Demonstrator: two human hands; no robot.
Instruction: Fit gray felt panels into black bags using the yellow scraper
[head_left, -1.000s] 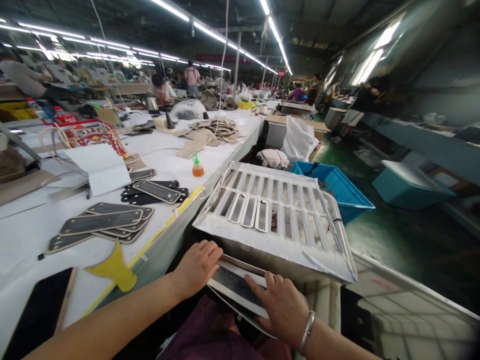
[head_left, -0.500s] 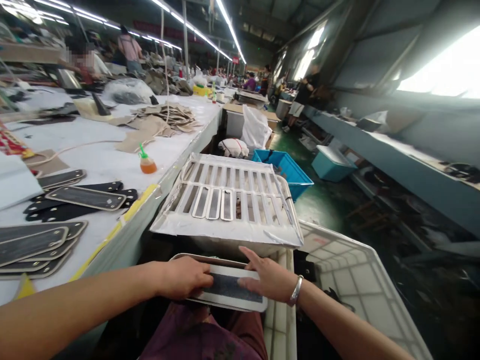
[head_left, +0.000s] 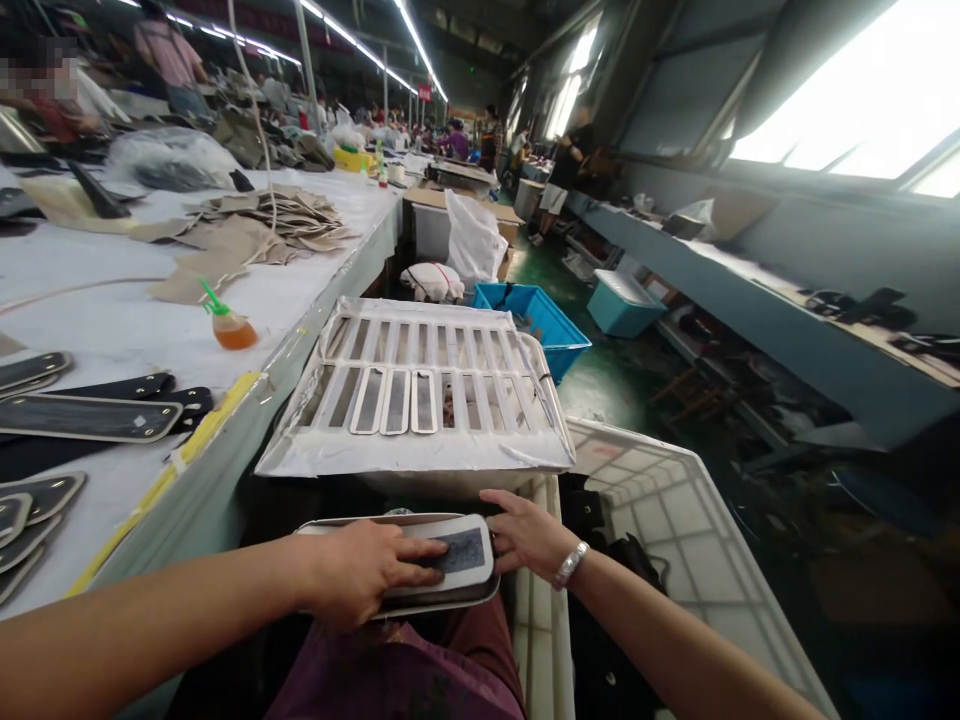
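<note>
My left hand [head_left: 356, 570] lies on a strip [head_left: 461, 553] with a pale border and a dark grey middle. Its fingers are stretched flat along the top; the thumb is hidden. Beneath the strip is a longer panel with a pale rim [head_left: 457, 600], above my lap. My right hand [head_left: 529, 540] is at the right end of strip and panel, fingers apart, fingertips close to the edge; whether they touch it I cannot tell. Just ahead is a slotted, white-covered rack [head_left: 352, 455] with several similar narrow strips [head_left: 395, 400] lying on its front row.
Left, a long table [head_left: 315, 205] holds dark rimmed panels [head_left: 97, 415], a green-tipped bottle of orange liquid [head_left: 234, 330] and beige pieces [head_left: 262, 225]. A white crate [head_left: 675, 540] stands at right, a blue bin [head_left: 559, 325] beyond the rack. Other people are farther back.
My left hand has shifted along the strip, fingers now straighter. My right hand has moved off the strip's face to its right end. The view has turned slightly right.
</note>
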